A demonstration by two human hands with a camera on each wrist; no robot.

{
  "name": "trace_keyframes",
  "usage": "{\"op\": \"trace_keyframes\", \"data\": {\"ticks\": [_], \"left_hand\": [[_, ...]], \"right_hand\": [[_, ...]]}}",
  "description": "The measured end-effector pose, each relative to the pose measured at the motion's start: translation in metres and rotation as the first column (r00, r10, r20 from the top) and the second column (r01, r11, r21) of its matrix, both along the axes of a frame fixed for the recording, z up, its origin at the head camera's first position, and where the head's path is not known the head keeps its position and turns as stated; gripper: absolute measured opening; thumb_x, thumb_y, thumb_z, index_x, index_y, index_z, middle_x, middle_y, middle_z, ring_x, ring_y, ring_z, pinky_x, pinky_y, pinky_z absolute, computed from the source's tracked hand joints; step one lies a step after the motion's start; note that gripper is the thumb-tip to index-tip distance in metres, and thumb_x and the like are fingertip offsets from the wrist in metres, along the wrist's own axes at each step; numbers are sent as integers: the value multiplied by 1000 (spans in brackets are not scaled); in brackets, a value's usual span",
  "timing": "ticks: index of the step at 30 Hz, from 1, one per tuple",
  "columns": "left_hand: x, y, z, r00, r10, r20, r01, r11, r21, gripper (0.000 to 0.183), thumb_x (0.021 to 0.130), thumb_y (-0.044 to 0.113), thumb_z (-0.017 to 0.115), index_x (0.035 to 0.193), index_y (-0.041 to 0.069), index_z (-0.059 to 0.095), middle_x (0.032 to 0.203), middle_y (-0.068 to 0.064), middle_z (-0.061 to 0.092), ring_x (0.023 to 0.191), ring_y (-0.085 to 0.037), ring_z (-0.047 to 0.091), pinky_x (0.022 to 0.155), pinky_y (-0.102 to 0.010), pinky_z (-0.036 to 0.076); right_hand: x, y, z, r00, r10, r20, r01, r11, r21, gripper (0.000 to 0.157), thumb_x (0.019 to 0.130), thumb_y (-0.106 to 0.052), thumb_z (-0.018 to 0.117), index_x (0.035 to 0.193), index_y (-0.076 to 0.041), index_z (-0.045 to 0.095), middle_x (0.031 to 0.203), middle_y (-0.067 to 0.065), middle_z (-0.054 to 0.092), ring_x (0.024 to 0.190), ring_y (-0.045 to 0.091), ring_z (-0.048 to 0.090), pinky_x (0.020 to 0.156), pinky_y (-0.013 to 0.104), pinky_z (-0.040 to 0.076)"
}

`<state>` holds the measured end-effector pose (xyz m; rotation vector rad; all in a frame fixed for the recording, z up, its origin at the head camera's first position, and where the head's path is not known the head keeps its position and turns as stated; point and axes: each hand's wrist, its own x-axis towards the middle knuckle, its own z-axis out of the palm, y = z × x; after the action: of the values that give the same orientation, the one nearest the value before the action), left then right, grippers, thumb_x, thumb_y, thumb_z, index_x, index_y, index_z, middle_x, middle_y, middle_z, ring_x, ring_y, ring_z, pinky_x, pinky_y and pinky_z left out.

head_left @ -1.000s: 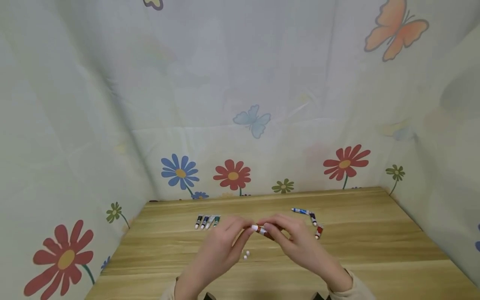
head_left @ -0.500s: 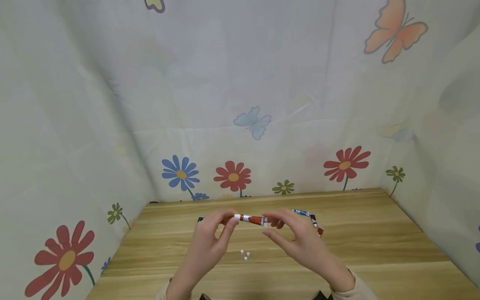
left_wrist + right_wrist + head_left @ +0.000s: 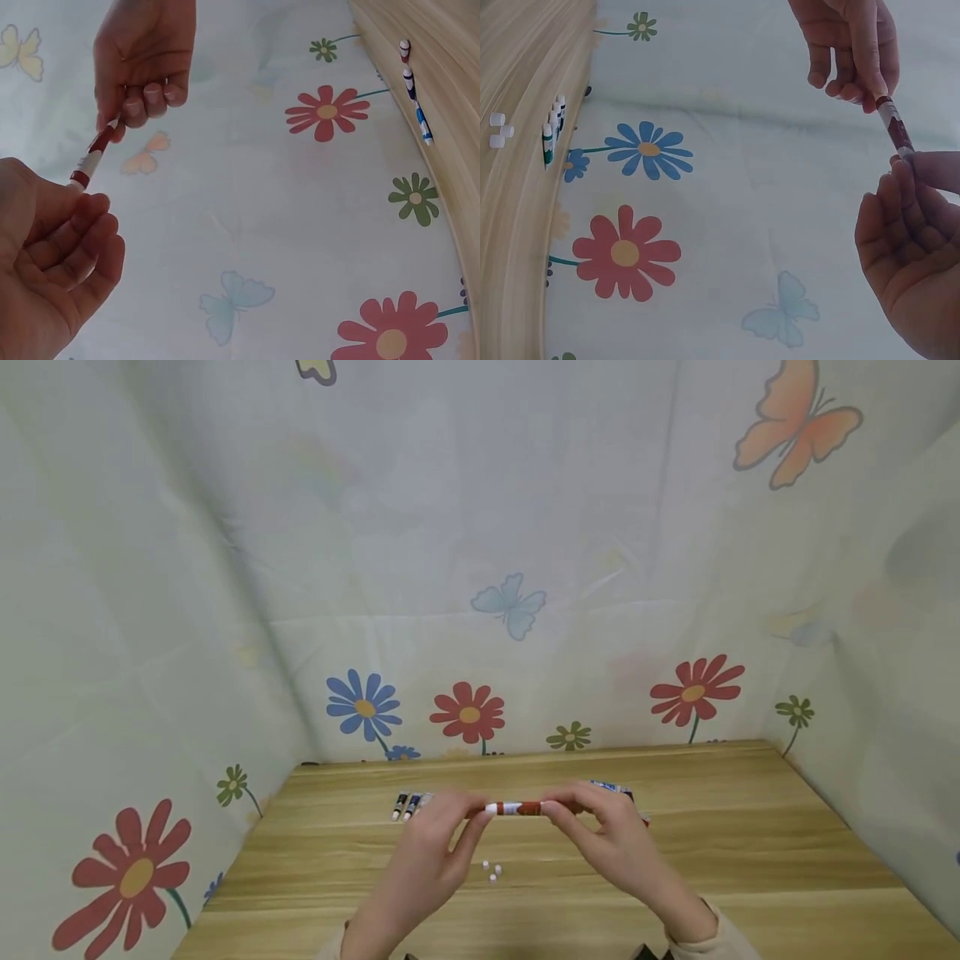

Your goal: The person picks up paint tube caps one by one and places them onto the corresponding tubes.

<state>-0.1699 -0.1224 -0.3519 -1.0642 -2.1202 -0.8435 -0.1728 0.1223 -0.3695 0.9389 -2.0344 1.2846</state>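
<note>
A small paint tube [image 3: 517, 808] with a red-brown and white body is held level above the table between both hands. My left hand [image 3: 444, 839] pinches its white cap end between thumb and forefinger. At the opposite, tail end, the thumb and forefinger of my right hand [image 3: 611, 831] pinch the tube. The left wrist view shows the same tube [image 3: 91, 156] running between the two hands, the other left fingers loosely curled. Below the hands, three small white caps [image 3: 492, 871] lie on the table.
Several paint tubes [image 3: 405, 806] lie side by side at the table's back left, partly behind the left hand. More tubes [image 3: 414, 90], blue, dark and red, lie at the back right. A flower-printed curtain [image 3: 420, 527] surrounds the wooden table [image 3: 712, 827].
The tube was tilted, then level in the left hand while the right thumb and fingers stood apart around its tail. Now the right hand pinches that tail again.
</note>
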Motion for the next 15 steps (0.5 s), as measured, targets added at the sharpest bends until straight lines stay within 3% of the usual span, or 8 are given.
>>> {"op": "trace_keyframes", "data": {"ticks": [2, 4, 8, 12, 15], "left_hand": [[-1, 0, 0, 999, -6, -35, 6, 1000, -8, 16, 96, 6, 68, 111, 11, 68, 99, 4, 68, 90, -10, 63, 80, -28, 56], [-1, 0, -1, 1000, 4, -17, -4, 1000, -6, 15, 96, 8, 68, 111, 12, 68, 100, 5, 68, 92, -9, 63, 80, -28, 56], [0, 0, -1, 990, 50, 134, -51, 999, 5, 13, 100, 23, 65, 111, 16, 69, 101, 11, 68, 94, -4, 62, 81, -30, 56], [0, 0, -2, 948, 69, 312, -75, 997, 8, 17, 104, 33, 57, 106, 21, 69, 91, 16, 65, 85, -2, 61, 74, -28, 54], [0, 0, -2, 913, 48, 405, -55, 998, 5, 21, 106, 36, 51, 100, 23, 67, 83, 14, 62, 78, -6, 58, 67, -27, 50]], "right_hand": [[1, 1, 0, 999, 1, 48, -1, 1000, 1, 21, 97, -6, 67, 104, -24, 74, 94, -13, 71, 81, 7, 64, 70, 29, 55], [0, 1, 0, 999, 7, 51, -7, 1000, 2, 21, 97, -5, 66, 105, -24, 74, 94, -12, 71, 82, 8, 64, 71, 29, 55], [-2, 0, -2, 998, -12, -67, 12, 1000, -4, 20, 95, -2, 68, 106, -19, 73, 95, -9, 69, 81, 7, 63, 70, 23, 53], [-5, -4, -2, 961, -61, -270, 60, 998, -11, 11, 99, -15, 66, 105, -11, 74, 97, -4, 67, 78, 8, 62, 68, 17, 51], [-7, -6, -2, 920, -80, -384, 80, 997, -17, 22, 102, -25, 61, 105, -7, 74, 99, 0, 68, 81, 11, 66, 72, 18, 53]]}}
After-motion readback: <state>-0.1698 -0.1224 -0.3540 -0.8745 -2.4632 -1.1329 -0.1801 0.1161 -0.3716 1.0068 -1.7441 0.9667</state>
